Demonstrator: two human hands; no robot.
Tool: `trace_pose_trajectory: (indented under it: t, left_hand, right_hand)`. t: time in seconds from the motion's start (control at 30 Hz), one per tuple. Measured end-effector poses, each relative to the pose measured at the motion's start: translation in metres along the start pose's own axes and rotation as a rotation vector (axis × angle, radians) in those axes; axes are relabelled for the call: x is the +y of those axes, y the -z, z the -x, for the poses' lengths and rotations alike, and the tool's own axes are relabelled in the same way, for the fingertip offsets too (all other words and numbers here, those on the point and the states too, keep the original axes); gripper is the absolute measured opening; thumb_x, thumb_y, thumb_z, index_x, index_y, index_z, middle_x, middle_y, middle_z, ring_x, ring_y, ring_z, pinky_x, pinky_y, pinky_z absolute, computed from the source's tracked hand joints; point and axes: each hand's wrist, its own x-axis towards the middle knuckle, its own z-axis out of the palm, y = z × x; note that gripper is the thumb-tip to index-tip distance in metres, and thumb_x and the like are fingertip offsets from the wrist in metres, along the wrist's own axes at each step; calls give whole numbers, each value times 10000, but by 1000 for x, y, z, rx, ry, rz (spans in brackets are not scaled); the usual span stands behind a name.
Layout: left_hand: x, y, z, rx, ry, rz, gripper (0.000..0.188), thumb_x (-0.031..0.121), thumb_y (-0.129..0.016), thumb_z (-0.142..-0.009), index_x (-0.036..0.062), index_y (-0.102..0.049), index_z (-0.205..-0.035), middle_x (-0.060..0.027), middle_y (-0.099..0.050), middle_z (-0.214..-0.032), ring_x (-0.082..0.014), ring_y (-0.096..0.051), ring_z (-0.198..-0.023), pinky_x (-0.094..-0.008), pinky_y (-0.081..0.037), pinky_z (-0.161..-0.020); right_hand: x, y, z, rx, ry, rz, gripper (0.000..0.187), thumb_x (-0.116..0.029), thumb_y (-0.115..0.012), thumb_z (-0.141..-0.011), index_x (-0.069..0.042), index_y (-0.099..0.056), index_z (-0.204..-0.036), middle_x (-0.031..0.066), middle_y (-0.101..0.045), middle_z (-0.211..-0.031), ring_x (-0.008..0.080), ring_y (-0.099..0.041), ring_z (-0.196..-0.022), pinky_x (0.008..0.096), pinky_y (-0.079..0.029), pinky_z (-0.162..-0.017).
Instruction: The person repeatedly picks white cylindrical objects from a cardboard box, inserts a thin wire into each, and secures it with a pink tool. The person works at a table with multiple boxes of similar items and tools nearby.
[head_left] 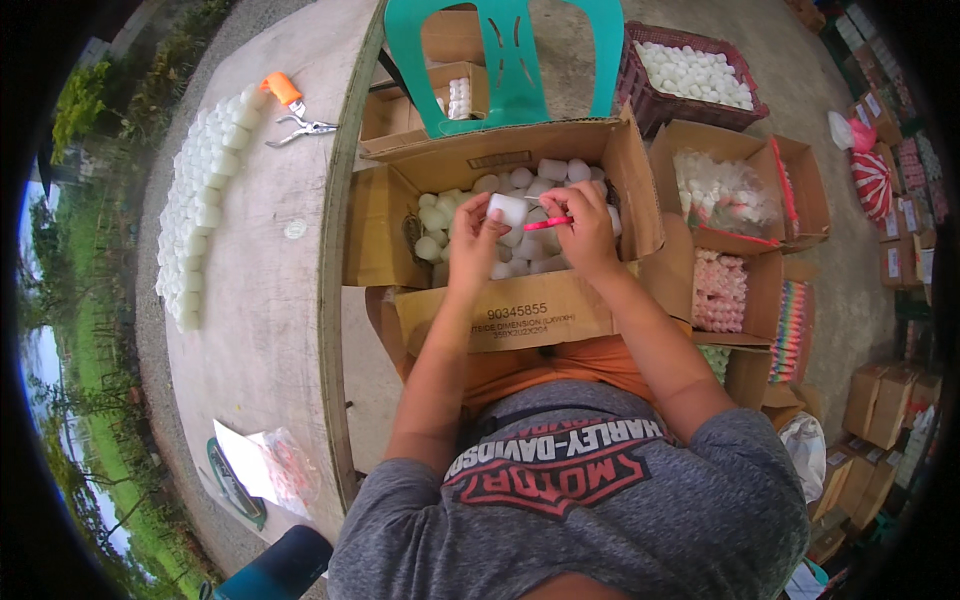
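My left hand (474, 232) pinches a short white cylinder with rounded edges (508, 209), which looks like a small candle. Close beside it, my right hand (588, 228) is closed on a small red-handled tool (548, 223). A thin, pale bit shows between the right fingertips and the cylinder; its kind is too small to make out. Both hands are above an open cardboard box (505, 310) resting at my lap. Many similar white cylinders (437, 215) lie loose in that box, partly hidden by my hands.
At left, a long table (270, 300) carries rows of white cylinders (205, 190), orange-handled pliers (290, 105) and a plastic bag (285, 465). A green chair (515, 70) stands ahead. Rightward are a dark red crate (640, 95) of white pieces and several cardboard boxes (765, 290).
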Motion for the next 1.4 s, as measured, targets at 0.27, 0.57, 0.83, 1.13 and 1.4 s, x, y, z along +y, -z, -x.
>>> trace_pose_trajectory:
  t: [0.27, 0.57, 0.83, 1.13, 1.4]
  left_hand:
    - [19, 16, -1, -114, 283, 482, 367, 268, -382, -999, -30, -436, -1205, -183, -541, -1230, -216, -531, -1138, -309, -456, -968]
    - [12, 19, -1, -115, 346, 436, 303, 273, -521, -949, 18, -519, -1113, -83, -589, -1088, -172, -569, -1000, -300, -485, -888]
    - [10, 19, -4, 74, 350, 539, 233, 226, -549, -902, 62, -530, -1066, -75, -587, -1057, -206, -573, -942, -339, -484, -857]
    - [-1, -2, -41, -404, 68, -1410, 240, 177, -546, -813, 33, -636, -982, -183, -649, -1032, -297, -647, -926, -398, -516, -760]
    - [-19, 16, -60, -466, 126, -1666, 273, 258, -564, -825, 68, -627, -1010, -161, -652, -983, -315, -636, -912, -439, -501, -767]
  right_hand:
    - [-12, 4, 2, -46, 178, 18, 198, -61, -744, -696, -80, -624, -853, 54, -528, -748, 245, -500, -694, 346, -429, -612]
    - [-15, 5, 5, -30, 259, 61, 203, -60, -742, -695, -73, -624, -860, 48, -510, -729, 241, -485, -661, 341, -420, -595]
    - [-8, 1, 5, -2, 78, 124, 122, -53, -665, -777, -66, -600, -879, 91, -557, -760, 279, -539, -704, 376, -443, -629]
    - [0, 3, 1, 32, -224, -16, 124, -56, -581, -866, -42, -575, -989, 143, -622, -886, 333, -594, -823, 387, -475, -695]
    - [6, 8, 4, -132, -218, -78, 332, 71, -500, -734, -72, -586, -1021, 111, -550, -786, 281, -562, -718, 368, -466, -666]
